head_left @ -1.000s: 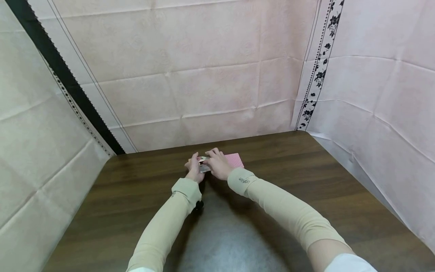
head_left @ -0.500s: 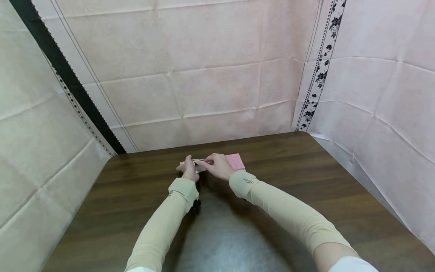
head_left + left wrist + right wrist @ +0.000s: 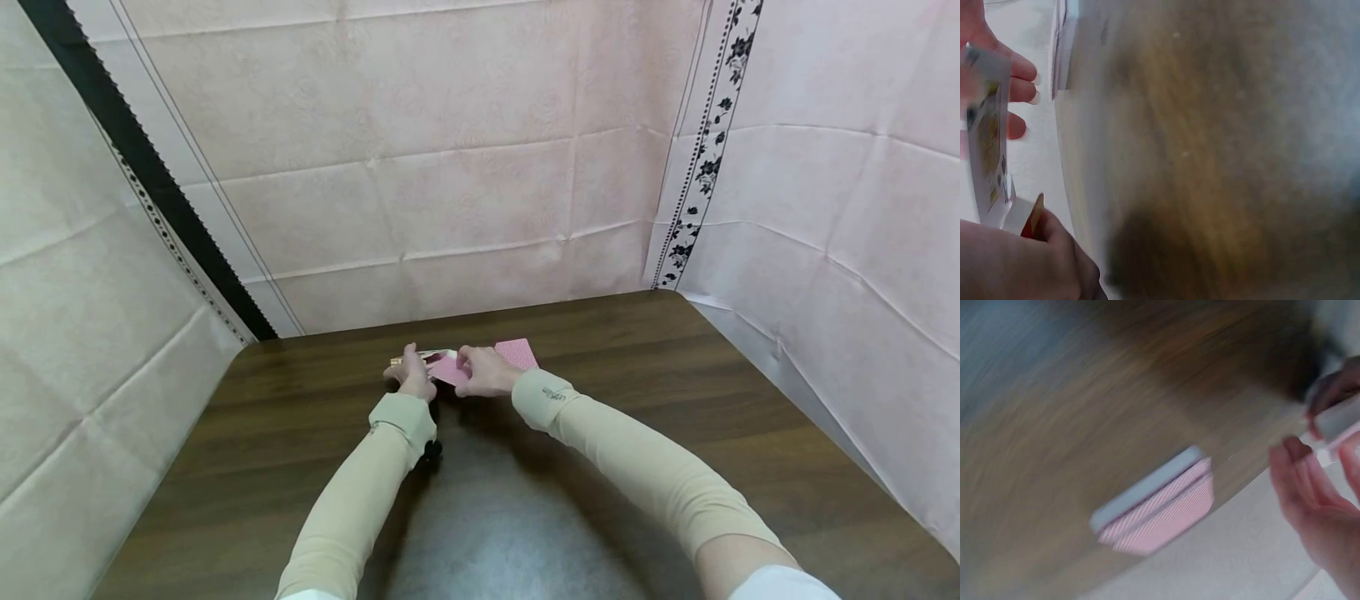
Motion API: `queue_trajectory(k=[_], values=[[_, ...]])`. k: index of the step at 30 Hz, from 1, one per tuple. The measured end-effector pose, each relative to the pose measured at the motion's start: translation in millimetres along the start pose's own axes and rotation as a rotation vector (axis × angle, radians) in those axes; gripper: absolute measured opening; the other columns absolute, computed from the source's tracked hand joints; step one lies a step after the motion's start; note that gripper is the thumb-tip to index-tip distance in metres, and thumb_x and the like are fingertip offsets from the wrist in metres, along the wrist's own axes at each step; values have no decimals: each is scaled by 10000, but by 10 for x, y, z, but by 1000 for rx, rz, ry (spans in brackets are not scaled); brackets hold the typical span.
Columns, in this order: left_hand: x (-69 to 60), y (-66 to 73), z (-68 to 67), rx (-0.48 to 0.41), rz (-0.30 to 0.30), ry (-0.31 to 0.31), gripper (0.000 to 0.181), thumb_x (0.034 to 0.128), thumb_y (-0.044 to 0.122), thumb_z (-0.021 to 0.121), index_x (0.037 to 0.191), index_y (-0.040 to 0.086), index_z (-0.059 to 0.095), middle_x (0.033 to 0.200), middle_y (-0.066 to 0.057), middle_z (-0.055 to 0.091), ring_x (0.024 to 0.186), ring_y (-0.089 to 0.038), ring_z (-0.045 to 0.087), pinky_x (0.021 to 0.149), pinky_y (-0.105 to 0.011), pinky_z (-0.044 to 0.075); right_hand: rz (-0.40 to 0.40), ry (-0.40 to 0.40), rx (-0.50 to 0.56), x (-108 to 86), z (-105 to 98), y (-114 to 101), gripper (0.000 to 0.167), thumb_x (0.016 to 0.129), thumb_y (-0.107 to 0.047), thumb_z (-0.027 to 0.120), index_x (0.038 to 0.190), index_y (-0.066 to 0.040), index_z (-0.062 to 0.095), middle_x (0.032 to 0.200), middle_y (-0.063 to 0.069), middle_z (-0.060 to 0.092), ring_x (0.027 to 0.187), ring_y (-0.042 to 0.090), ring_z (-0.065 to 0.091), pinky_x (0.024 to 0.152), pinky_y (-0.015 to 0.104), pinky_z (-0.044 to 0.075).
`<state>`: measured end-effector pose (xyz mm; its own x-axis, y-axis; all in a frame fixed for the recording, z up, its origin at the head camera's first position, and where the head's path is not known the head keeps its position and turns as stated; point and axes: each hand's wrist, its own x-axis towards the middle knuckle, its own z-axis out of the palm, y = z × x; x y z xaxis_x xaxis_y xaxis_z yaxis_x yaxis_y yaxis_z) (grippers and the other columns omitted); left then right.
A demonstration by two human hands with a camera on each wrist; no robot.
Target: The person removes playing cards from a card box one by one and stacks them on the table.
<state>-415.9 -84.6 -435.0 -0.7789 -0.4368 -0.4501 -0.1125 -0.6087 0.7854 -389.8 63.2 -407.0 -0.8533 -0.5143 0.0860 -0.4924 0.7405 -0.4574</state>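
Observation:
Near the table's far edge, my left hand (image 3: 408, 372) grips a small bundle of cards; a red and gold corner (image 3: 1034, 215) juts out beside its fingers in the left wrist view. My right hand (image 3: 487, 372) pinches a pink-backed card (image 3: 447, 370) just right of the left hand. The left wrist view catches that card's printed face (image 3: 990, 137), with right-hand fingers (image 3: 1021, 90) behind it. Right of both hands, a stack of pink-patterned cards (image 3: 517, 353) lies on the table; its pale side (image 3: 1147, 487) shows in the right wrist view. How many cards the left hand holds is hidden.
The brown wooden table (image 3: 300, 450) reaches toward me, with a shiny glare in its middle. Pale creased cloth (image 3: 450, 208) hangs behind it and along both sides. A small black object (image 3: 432, 451) shows beside the left wrist.
Both hands have shifted slightly left, the left one more. A pink card back now shows under my right fingers, where a pale card face was before. The stack stays put.

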Motion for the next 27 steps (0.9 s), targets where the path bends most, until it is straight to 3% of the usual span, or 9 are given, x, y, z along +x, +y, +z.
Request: queue_trajectory(k=[4,9,12,19,27], values=[[-2,59,-5,6,12,38,873,943,319,495,1508,159,-152,1586,-100,92,1413,-243,225,1186,-366,232,-8,101,-127,-18,-1,132,482,773,-297,701,1176,-75,557,1048,102,592,986,247,502,857,358,454],[5,83,-20,5,25,36,850,943,307,491,1505,152,-127,1559,-110,157,1348,-251,341,1151,-315,289,136,268,-200,-44,8,335,462,797,-300,669,1169,-51,555,1098,172,582,1055,330,462,882,428,451],[14,73,-30,-11,22,27,846,943,308,493,1503,165,-123,1560,-111,149,1346,-249,339,1148,-311,290,230,340,-221,-58,1,438,431,793,-286,656,1132,-32,574,1055,202,589,1032,365,479,852,469,474],[21,37,-16,-5,41,55,752,941,294,497,1481,142,-4,1529,-118,236,1320,-266,387,1120,-320,337,401,334,-285,-67,27,581,449,814,-353,661,1121,-30,606,1052,201,604,1046,382,491,867,504,464],[5,23,-3,14,29,61,811,941,292,496,1501,150,-73,1560,-109,174,1336,-263,352,1137,-332,312,464,294,-286,-57,81,604,528,837,-402,649,1185,-9,598,1127,227,597,1097,397,478,914,524,445]])
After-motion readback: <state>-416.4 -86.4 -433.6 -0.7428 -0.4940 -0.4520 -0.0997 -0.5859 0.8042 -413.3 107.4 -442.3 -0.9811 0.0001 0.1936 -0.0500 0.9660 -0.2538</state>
